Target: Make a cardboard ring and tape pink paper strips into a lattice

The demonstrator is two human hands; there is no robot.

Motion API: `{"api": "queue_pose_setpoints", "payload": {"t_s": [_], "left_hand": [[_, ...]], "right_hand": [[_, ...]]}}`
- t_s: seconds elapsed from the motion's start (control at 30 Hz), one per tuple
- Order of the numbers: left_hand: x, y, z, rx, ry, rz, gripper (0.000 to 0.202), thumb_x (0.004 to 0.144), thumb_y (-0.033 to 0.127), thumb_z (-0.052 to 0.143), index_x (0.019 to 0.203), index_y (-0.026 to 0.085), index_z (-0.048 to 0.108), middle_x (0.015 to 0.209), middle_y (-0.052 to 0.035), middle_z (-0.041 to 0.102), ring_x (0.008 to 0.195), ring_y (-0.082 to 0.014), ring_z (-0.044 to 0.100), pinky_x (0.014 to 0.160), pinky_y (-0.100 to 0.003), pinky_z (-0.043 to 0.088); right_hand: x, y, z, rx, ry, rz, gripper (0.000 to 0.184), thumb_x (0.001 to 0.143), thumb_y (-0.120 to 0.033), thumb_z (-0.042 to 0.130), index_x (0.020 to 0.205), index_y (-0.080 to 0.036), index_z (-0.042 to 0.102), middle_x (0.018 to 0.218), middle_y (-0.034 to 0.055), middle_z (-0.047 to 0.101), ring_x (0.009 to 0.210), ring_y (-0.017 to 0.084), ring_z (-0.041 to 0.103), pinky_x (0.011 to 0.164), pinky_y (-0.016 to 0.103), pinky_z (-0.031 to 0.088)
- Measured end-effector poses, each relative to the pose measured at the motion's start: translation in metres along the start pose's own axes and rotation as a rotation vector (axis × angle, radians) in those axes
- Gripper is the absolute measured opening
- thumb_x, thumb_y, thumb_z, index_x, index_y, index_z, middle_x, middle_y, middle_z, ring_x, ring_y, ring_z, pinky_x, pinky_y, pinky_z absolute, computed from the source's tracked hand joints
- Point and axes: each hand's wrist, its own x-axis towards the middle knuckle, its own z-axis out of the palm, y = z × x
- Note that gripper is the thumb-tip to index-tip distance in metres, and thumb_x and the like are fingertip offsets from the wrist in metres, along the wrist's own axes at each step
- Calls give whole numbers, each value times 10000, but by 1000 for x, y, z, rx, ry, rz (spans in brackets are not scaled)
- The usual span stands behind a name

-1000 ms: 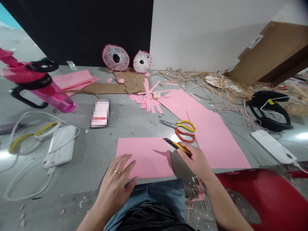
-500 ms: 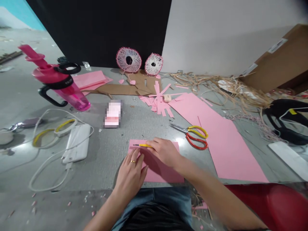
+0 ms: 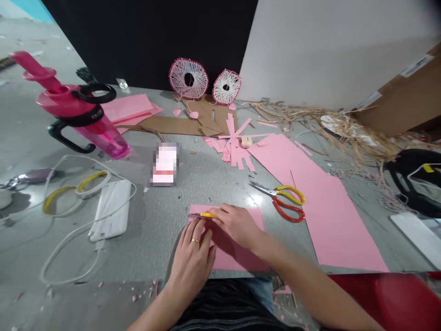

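A pink paper sheet (image 3: pixel 237 257) lies at the table's front edge, in front of my body. My left hand (image 3: pixel 193 250), a ring on one finger, rests on its left side with the fingers stretched out. Between the fingers of my right hand (image 3: pixel 241 225) is a slim yellow tool (image 3: pixel 207 215) with a ribbed grip and a thin dark end; its exact kind is unclear. The tool lies low over the sheet's upper part, pointing left, just beyond my left fingertips. Scissors (image 3: pixel 280 195) with one yellow and one red handle lie partly spread to the right.
A larger pink sheet (image 3: pixel 330 216) covers the table at right. Paper strips (image 3: pixel 236 142) lie behind. At left are a pink bottle (image 3: pixel 89 117), a blurred-out phone (image 3: pixel 165 163) and a white power bank (image 3: pixel 112 209) with its cable. Two string-wound rings (image 3: pixel 188 79) lean at the back.
The view has shifted slightly, so most things appear a little displaced. Both hands keep nearly the same place on the sheet, and the yellow tool stays in my right hand.
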Motion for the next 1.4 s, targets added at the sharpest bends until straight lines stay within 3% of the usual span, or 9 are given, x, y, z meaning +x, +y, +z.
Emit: {"api": "queue_pose_setpoints", "payload": {"t_s": [0.27,0.57,0.73,0.93,1.07,1.23,1.3,1.4], "left_hand": [[9,-12,-10,19,-63,58,256,924,158,524,1137,109,657,1264,-224,621,1124,-353,629,884,-508,583],[8,-17,-7,40,-26,72,251,931,138,495,1103,137,678,1252,-200,642,1121,-334,628,884,-501,565],[9,-19,-7,47,3,98,248,926,136,512,1114,139,674,1244,-193,648,1112,-333,631,879,-488,561],[4,-24,-1,53,23,104,278,922,136,527,1171,156,650,1267,-178,639,1123,-330,624,887,-497,560],[2,-27,3,55,34,103,286,929,170,537,1194,170,645,1294,-168,631,1155,-323,617,912,-485,564],[3,-26,0,66,35,105,308,926,210,549,1218,188,644,1340,-166,613,1180,-328,612,912,-486,574],[5,-24,-5,54,39,111,324,930,224,548,1242,199,633,1354,-162,608,1182,-318,615,914,-473,575],[13,-24,-17,18,10,121,323,941,227,535,1250,224,629,1328,-142,636,1172,-291,630,926,-445,567]], "right_hand": [[1,2,1,-2,14,-16,257,1030,-244,489,1202,-220,678,912,55,704,756,167,673,659,264,492],[3,3,3,-1,-14,-27,239,1026,-240,491,1184,-208,668,955,69,697,793,176,662,678,279,495],[0,1,-7,5,11,-6,270,1025,-250,464,1239,-208,624,965,66,677,794,184,650,662,284,492],[-24,33,-26,-42,211,164,342,958,-140,453,1265,-188,596,991,75,654,818,201,639,712,323,517],[-18,63,-35,-199,236,239,350,951,-116,456,1271,-168,590,1014,107,645,845,232,639,748,367,533],[8,74,-46,-212,295,193,308,935,-126,547,1237,-160,601,1138,147,639,1024,281,627,898,436,533],[4,67,-47,-147,318,138,288,930,-138,572,1215,-159,605,1171,150,637,1060,284,618,910,447,539],[-23,53,-42,-13,270,22,184,951,-147,547,1111,-176,633,1070,104,666,958,239,644,832,396,567]]}}
